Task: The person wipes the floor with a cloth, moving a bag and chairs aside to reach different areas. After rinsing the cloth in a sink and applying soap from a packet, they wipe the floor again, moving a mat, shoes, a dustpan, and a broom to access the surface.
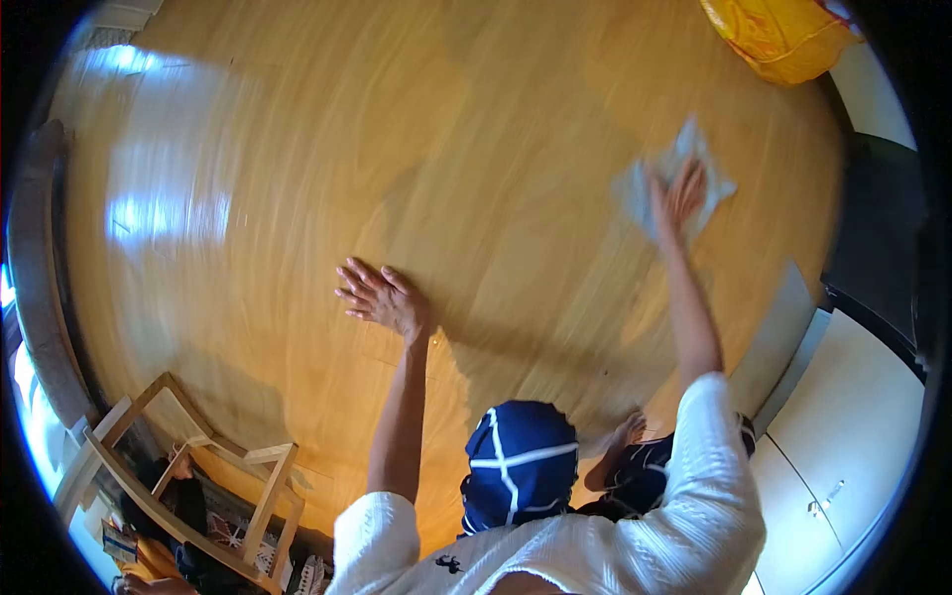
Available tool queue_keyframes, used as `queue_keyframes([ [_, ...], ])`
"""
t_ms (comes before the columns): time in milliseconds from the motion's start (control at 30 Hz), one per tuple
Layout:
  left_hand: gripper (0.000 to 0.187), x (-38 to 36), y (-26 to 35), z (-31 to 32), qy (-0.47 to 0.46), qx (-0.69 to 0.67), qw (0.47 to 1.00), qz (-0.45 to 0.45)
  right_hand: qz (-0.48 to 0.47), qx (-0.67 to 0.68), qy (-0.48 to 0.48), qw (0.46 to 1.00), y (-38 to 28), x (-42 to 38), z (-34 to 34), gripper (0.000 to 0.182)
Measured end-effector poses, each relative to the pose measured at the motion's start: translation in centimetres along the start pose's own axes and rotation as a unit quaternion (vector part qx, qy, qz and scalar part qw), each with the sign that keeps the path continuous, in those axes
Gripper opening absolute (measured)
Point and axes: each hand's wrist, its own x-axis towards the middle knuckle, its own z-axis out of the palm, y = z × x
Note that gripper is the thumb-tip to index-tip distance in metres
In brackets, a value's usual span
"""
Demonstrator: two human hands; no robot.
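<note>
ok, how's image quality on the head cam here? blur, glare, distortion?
Head view: strong fisheye with black corners; motion blur streaks the wooden floor and smears the cloth under the right hand; window glare patches at left; the left hand is sharper.

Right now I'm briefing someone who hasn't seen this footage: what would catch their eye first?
The broad glossy honey-coloured wooden floor fills the view. The right hand presses a pale grey cloth flat onto it at upper right, while the left hand rests spread on the boards at centre. A crumpled yellow-orange plastic bag lies at the top right edge, and a light wooden frame stands at lower left.
</note>
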Motion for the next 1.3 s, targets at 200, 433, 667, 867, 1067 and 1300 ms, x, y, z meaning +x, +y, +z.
queue_keyframes([
  [200,0.052,0.5,0.0,1.4,0.066,0.021,0.997,0.017,-0.245,0.070,0.068,0.965,-22.4,2.1,11.1,0.058],
  [433,0.050,0.7,-2.6,3.3,0.147,-0.020,0.988,0.044,-0.519,0.240,-0.215,0.792,-11.8,-10.8,0.5,0.064],
  [667,0.052,-6.4,4.1,2.0,0.199,0.015,0.951,0.237,-0.126,-0.085,0.053,0.987,27.1,10.1,-6.6,0.066],
  [867,0.050,-11.9,11.2,0.5,0.109,-0.053,0.892,0.436,-0.022,-0.121,-0.019,0.992,36.0,-18.5,-16.3,0.066],
  [1067,0.043,-11.1,5.9,-4.6,0.043,-0.041,0.869,0.491,0.030,-0.012,-0.164,0.986,34.8,-46.1,-25.7,0.083],
  [1300,0.044,-13.8,-12.1,-16.8,0.046,0.176,0.914,0.363,0.035,-0.049,-0.024,0.998,43.7,-3.5,-14.8,0.094],
])
